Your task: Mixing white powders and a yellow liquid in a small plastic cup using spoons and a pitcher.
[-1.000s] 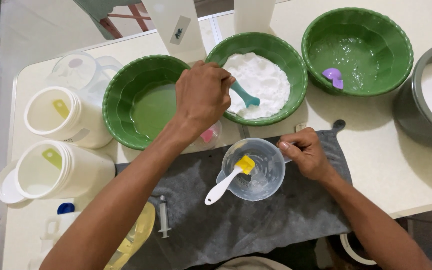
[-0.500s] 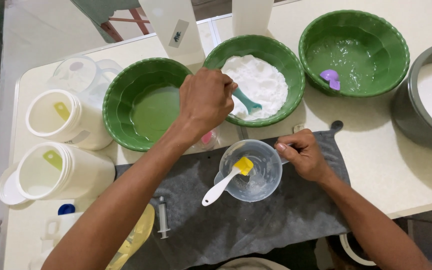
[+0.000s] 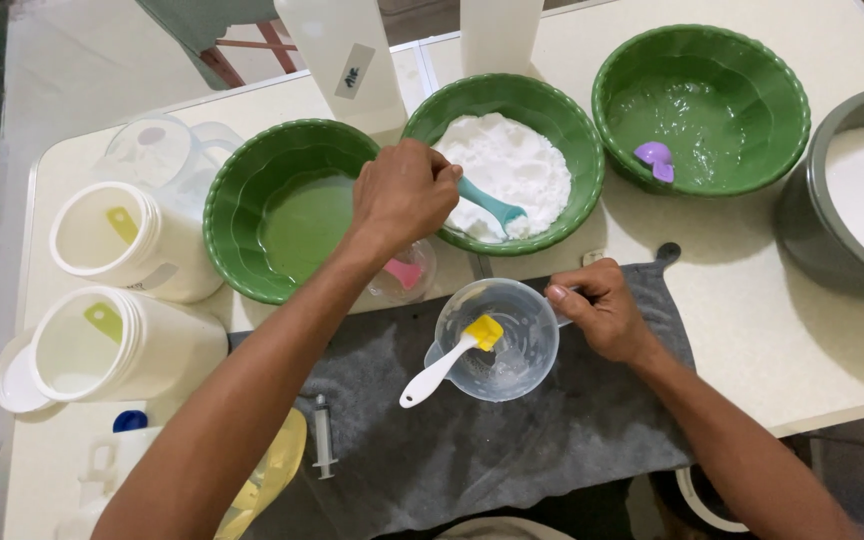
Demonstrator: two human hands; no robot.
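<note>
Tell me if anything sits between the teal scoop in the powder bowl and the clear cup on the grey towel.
Nothing visible does. The left hand holds the teal scoop in the powder bowl; only the bowl's near rim separates it from the clear cup, held by the right hand.

Green bowls point(image 3: 297, 140); white powder point(image 3: 512, 165); teal scoop point(image 3: 492, 205); yellow-white spatula point(image 3: 452, 358); grey towel point(image 3: 512, 450).

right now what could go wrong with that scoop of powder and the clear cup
1. The left hand holds the teal scoop in the white powder; carrying it over the bowl rim could dust the grey towel.
2. The spatula leans out of the clear cup and might get knocked.
3. The right hand grips only the cup's handle, so it may tip.
</note>
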